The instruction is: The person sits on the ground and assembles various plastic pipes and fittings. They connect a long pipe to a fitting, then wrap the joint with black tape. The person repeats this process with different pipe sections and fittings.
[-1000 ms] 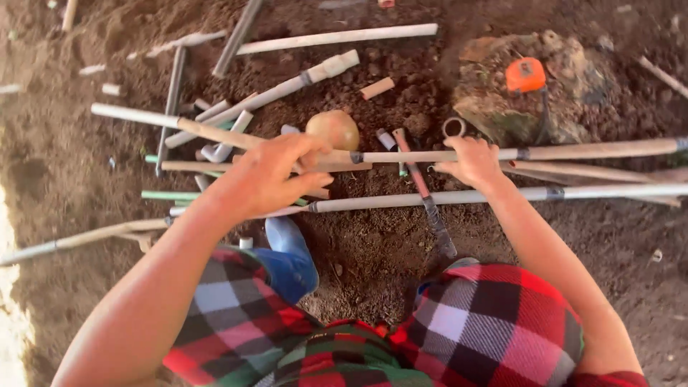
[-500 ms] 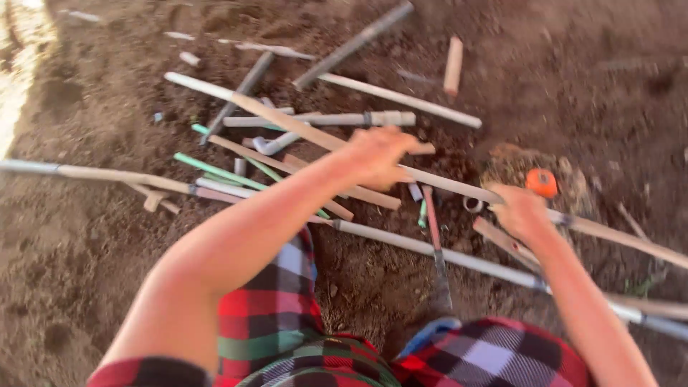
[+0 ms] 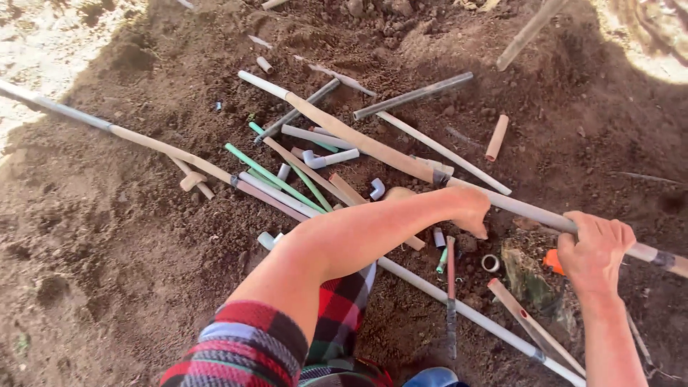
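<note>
Since half a second back my left hand [image 3: 469, 211] slid off the pile onto the long pipe [image 3: 373, 147], curled over it; right hand [image 3: 593, 251] wraps the same pipe at 3 o'clock. Pipe runs 10 to 4 across dirt; hacksaw [image 3: 451, 301] at 6, orange cap [image 3: 552, 261] beside.

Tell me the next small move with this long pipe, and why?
Probably lift the long pipe slightly. The right hand grips it, the left hand is at its joint, and its far end lies across other pipes.
</note>
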